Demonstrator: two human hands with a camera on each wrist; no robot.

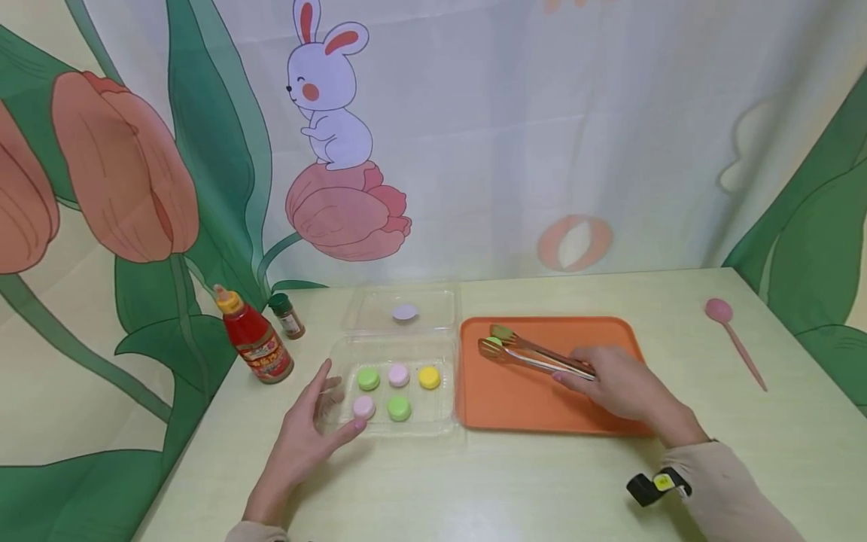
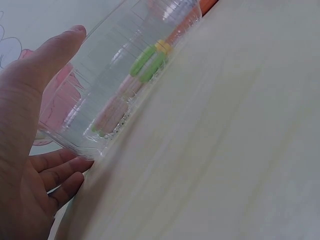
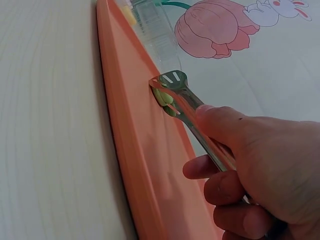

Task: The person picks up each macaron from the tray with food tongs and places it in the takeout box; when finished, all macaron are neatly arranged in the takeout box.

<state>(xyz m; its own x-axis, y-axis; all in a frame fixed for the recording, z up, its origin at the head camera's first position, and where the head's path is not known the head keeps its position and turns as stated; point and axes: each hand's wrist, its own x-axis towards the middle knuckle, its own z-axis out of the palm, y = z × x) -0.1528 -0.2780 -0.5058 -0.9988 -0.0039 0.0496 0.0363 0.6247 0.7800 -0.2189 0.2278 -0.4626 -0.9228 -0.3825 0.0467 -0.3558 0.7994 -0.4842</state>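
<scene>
On the pale wooden table (image 1: 542, 482), near its back edge, lies a flat orange plastic tray (image 1: 528, 406). Above the tray's back left corner, the right hand (image 1: 619, 388) grips a pair of metal tongs (image 1: 535, 354); fingers and thumb are curled round the handles. The tong tips are pressed nearly together on a small light-green round macaron (image 3: 164, 97), held just over the tray.

Just left of the tray sits a clear plastic clamshell box (image 1: 443, 421), its lid (image 1: 433, 301) folded back toward the wall. In the box: two green, two pink and one yellow macaron (image 1: 430, 377). On the lid: one pale lilac macaron (image 1: 405, 312).

The left hand (image 1: 308, 433) rests against the box's front left corner, fingers straight, thumb touching its edge, gripping nothing.

At the table's back left corner stand a red sauce bottle (image 1: 254, 339) and a small brown spice jar (image 1: 287, 315). Near the right edge lies a pink plastic spoon (image 1: 734, 339).
</scene>
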